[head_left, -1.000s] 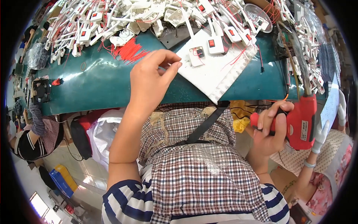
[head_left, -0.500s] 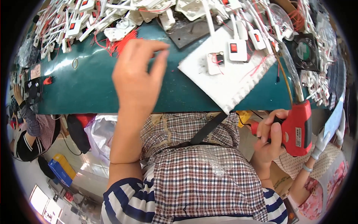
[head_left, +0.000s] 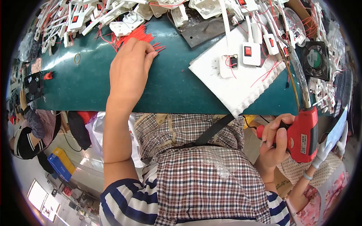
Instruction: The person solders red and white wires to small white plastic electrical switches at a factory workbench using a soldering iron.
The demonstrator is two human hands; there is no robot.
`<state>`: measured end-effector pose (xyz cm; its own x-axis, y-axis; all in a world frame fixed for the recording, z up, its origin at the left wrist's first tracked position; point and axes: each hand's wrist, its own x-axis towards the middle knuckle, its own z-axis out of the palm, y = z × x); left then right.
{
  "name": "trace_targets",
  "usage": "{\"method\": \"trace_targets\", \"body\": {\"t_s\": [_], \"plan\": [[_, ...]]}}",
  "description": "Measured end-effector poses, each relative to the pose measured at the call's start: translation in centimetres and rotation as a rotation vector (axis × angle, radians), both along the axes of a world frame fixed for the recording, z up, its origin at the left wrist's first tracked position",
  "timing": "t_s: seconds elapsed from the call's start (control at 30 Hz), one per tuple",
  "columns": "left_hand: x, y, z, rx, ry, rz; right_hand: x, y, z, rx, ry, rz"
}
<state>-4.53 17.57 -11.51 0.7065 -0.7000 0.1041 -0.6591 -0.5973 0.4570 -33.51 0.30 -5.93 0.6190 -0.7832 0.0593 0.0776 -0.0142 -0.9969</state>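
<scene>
My left hand [head_left: 130, 71] is at the near side of a bundle of short red wires [head_left: 137, 34], thumb and fingertips closed together beside loose wire ends. Whether a wire is pinched between them I cannot make out. In my right hand [head_left: 275, 141] is a red and black soldering gun [head_left: 303, 135], its long metal front pointing away from me past the table's near edge. A white foam board [head_left: 222, 88] lies on the table between the hands. On it rest an opened white switch housing [head_left: 227, 67] with thin red wires and a closed white one with a red rocker switch [head_left: 251, 54].
White switch housings [head_left: 77, 20] with cords heap along the far side. A dark metal plate [head_left: 200, 32] lies behind the foam board. To the right stands a small black fan [head_left: 316, 60]. A rubber band [head_left: 77, 58] lies on the green table [head_left: 90, 86]. Other people sit on both sides.
My left hand has come down to the edge of the red wire bundle, its fingers closing from a looser curl. The view has shifted slightly; my right hand still holds the soldering gun.
</scene>
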Motion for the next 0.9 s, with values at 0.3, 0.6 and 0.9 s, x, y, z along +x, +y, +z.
{"method": "trace_targets", "body": {"t_s": [0.3,0.6,0.9], "plan": [[-0.2,-0.8,0.6,0.078,-0.100,0.041,-1.1,0.0,0.2,0.016,0.046,-0.003],[-0.4,-0.9,0.9,-0.052,-0.285,0.037,-1.9,0.7,0.7,0.086,0.187,-0.003],[-1.3,-1.7,1.9,-0.084,-0.263,0.172,-2.5,0.7,0.7,0.070,0.227,0.039]]}}
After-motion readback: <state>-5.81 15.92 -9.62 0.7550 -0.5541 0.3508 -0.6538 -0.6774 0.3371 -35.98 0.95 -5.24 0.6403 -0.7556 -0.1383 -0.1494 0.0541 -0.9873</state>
